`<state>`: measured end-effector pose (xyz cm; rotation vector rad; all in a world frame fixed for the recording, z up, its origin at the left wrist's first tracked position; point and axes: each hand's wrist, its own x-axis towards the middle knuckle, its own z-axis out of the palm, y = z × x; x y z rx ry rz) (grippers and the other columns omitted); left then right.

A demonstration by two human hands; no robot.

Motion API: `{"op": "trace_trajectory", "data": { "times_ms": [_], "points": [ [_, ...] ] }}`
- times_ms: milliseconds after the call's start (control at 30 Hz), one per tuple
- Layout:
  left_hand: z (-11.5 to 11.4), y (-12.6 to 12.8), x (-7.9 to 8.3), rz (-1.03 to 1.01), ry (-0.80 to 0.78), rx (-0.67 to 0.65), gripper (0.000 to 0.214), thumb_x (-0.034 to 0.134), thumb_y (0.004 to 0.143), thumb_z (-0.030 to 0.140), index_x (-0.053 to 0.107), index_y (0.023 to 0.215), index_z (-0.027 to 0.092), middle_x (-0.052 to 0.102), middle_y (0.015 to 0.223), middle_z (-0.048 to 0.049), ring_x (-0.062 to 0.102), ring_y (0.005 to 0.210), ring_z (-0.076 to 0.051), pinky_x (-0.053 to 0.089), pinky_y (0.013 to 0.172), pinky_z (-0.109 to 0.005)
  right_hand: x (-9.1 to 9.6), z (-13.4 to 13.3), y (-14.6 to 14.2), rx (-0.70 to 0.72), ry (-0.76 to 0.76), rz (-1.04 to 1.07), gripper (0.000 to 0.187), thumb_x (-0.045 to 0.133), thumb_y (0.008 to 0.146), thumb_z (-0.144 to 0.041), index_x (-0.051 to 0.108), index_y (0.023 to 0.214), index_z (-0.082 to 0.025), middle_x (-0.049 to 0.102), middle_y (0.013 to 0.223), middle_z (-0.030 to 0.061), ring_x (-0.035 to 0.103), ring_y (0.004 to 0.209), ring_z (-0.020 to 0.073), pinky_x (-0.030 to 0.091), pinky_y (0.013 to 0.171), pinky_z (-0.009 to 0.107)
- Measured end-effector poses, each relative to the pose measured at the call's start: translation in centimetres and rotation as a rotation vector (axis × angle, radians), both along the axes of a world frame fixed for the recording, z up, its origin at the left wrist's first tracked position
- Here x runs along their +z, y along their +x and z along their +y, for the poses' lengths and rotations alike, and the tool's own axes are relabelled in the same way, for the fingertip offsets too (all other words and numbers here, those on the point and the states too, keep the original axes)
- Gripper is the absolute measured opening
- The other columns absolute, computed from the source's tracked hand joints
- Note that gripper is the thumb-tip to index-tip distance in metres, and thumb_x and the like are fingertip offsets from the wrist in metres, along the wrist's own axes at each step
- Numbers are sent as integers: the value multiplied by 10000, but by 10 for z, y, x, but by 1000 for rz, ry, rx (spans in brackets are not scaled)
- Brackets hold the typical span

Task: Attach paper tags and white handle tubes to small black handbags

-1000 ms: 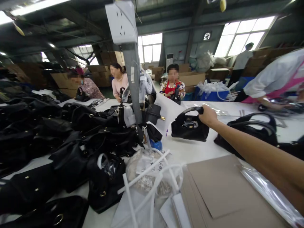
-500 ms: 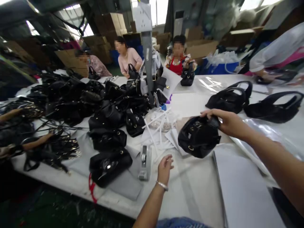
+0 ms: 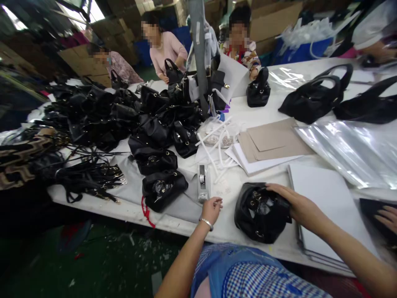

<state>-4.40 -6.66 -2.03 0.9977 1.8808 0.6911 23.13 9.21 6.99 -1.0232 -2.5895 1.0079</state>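
Note:
My right hand (image 3: pixel 287 200) grips the right side of a small black handbag (image 3: pixel 248 215) at the table's front edge. The bag has gold rings, and clear plastic shows at its top opening. Fingers loosely bent and apart, my left hand (image 3: pixel 211 212) holds nothing. It is just in front of a tape dispenser (image 3: pixel 203 184). To the left of that lies another black handbag (image 3: pixel 164 188) with plastic at its top, and more black bags (image 3: pixel 151 159) sit behind it.
Grey card sheets (image 3: pixel 276 134), clear plastic sleeves (image 3: pixel 350 153) and a stack of white boards (image 3: pixel 325 207) lie to the right. Black straps with gold clasps (image 3: pixel 96 180) cover the left. A grey post (image 3: pixel 200 58) rises mid-table. Co-workers sit opposite; another person's hand (image 3: pixel 387 219) is at far right.
My right hand has brought the black handbag down and toward me, onto the table's front edge. My left hand has stayed near the tape dispenser. The view has tilted down.

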Motion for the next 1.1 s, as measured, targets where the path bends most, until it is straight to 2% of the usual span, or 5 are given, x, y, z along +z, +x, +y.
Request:
{"op": "trace_trajectory", "data": {
  "times_ms": [267,400,533,800,1100],
  "points": [
    [75,-22,-32,362,-114,-293,474,659,736,116,525,1190,99,506,1301,-175,446,1240,-273,345,1054,-377,54,-69,-9,-455,189,-9,539,412,872,-340,300,1392,-426,504,1323,-7,566,1106,283,429,1000,477],
    [86,-11,-48,472,-175,-362,836,763,629,102,340,1349,73,280,1445,-253,275,1342,-347,288,1084,-433,67,-109,-20,-421,163,22,455,435,879,-330,414,1309,-478,529,1298,-59,539,1153,268,398,1047,494],
    [86,-11,-50,522,-200,-421,590,547,797,51,348,1352,72,306,1426,-266,338,1318,-310,326,1058,-401,62,-139,-32,-357,26,90,422,450,878,-281,493,1247,-481,582,1237,-70,573,1115,256,466,998,477],
    [71,-32,-7,536,-183,-458,626,395,806,-2,247,1414,22,658,1011,-231,644,957,-269,484,841,-339,7,-161,-98,-572,-568,336,332,551,857,-424,638,1128,-252,674,1099,59,626,1022,262,512,917,435],
    [-11,-35,49,31,179,-199,525,438,806,117,462,1330,107,597,1248,-139,574,1130,-235,442,974,-321,-44,-139,-161,-903,-1386,795,497,507,875,-536,608,1091,-101,635,1139,181,618,1029,224,461,948,373]
  ]
}}
